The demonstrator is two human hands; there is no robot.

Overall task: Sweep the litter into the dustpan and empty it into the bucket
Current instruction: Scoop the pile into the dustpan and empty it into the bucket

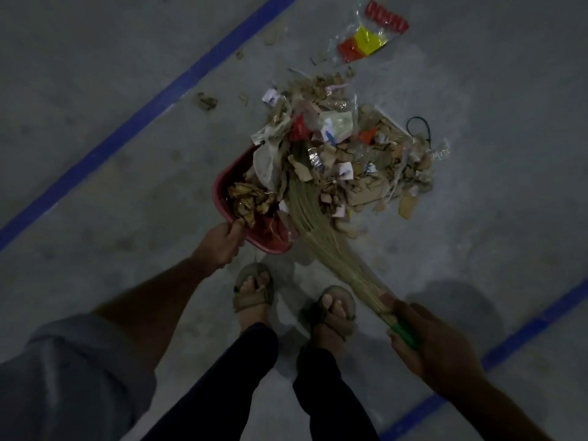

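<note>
Here, left hand (pixel 222 246) fingers clenched on dustpan (pixel 254 218) rim, right hand (pixel 426 348) fingers around broom (pixel 318 230).

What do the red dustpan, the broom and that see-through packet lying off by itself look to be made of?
Dustpan: probably moulded plastic, with a smooth red wall and rounded corners.
Broom: a bundle of thin, pale, dry stalks, likely grass or palm ribs; the green handle looks like plastic, though dim light leaves it open.
Packet: thin clear plastic film, glossy and crinkled, with red and yellow print.
</note>
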